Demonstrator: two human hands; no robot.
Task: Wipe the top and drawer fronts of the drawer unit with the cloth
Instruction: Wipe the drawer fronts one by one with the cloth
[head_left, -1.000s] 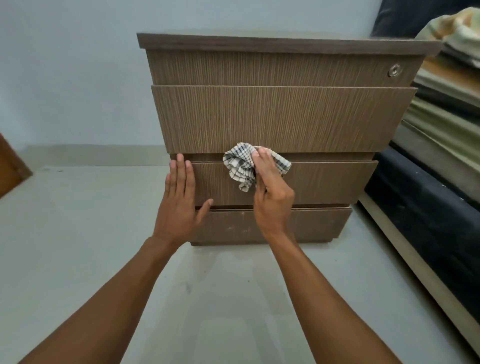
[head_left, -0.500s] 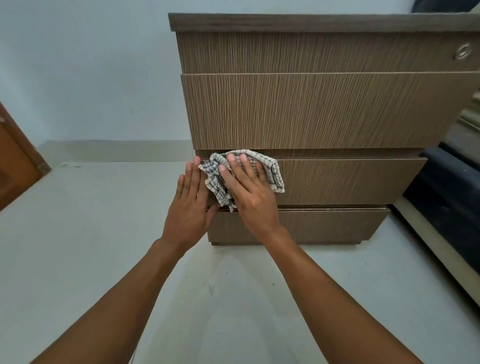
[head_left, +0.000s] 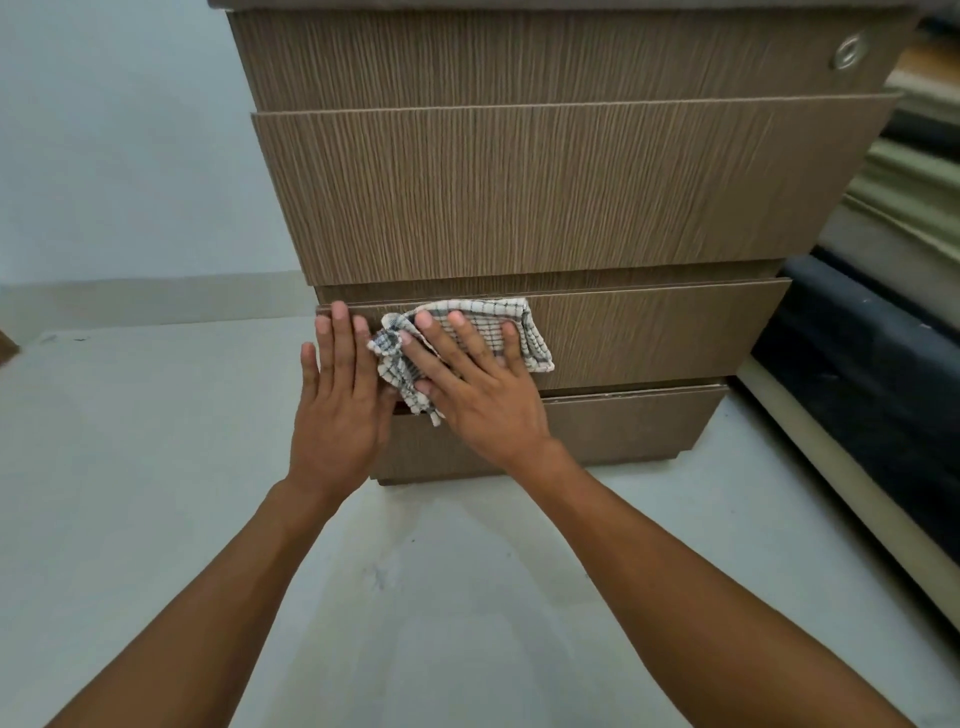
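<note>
A brown wood-grain drawer unit (head_left: 545, 192) stands on the floor in front of me, with several drawer fronts. A small checked cloth (head_left: 514, 322) lies flat against the left part of the third drawer front (head_left: 654, 332). My right hand (head_left: 475, 395) presses on the cloth with fingers spread. Beside it, my left hand (head_left: 340, 395) rests flat and bare on the left end of the same drawer front, its thumb side touching the cloth. The unit's top is almost out of frame.
A pale floor (head_left: 156, 467) spreads to the left and in front. A light wall (head_left: 119, 145) stands behind. Close on the right is a bed with a dark base (head_left: 857, 374) and stacked bedding (head_left: 914, 176). A round lock (head_left: 848, 51) sits on the top drawer.
My right hand slid the cloth left along the third drawer front until it met my left hand, and its fingers flattened out. The view moved closer and shifted.
</note>
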